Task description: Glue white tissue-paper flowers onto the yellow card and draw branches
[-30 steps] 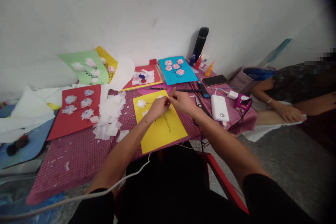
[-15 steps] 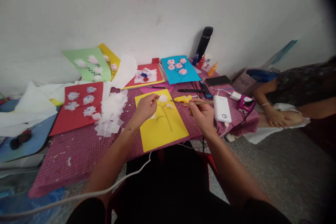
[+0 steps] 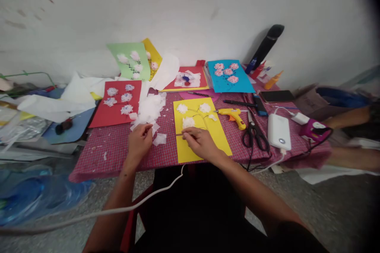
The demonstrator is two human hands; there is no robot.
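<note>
Pinching a thin brownish stick (image 3: 179, 134) between thumb and fingers of the right hand (image 3: 200, 142), over a rectangular yellow paper sheet (image 3: 187, 153), with the exposed tip pointing leftward just below a ruffled white tissue flower (image 3: 188, 121). Holding the left hand (image 3: 138, 141) well apart from the stick, with fingers curled inward, at the lower edge of a loose heap of thin white tissue squares (image 3: 149, 106); unable to tell whether pinching one. Sitting near a yellow plastic glue gun (image 3: 234, 116), right of the sheet.

Yellow sheet (image 3: 185, 149), flat; white paper pieces (image 3: 149, 107) heaped alongside.
</note>
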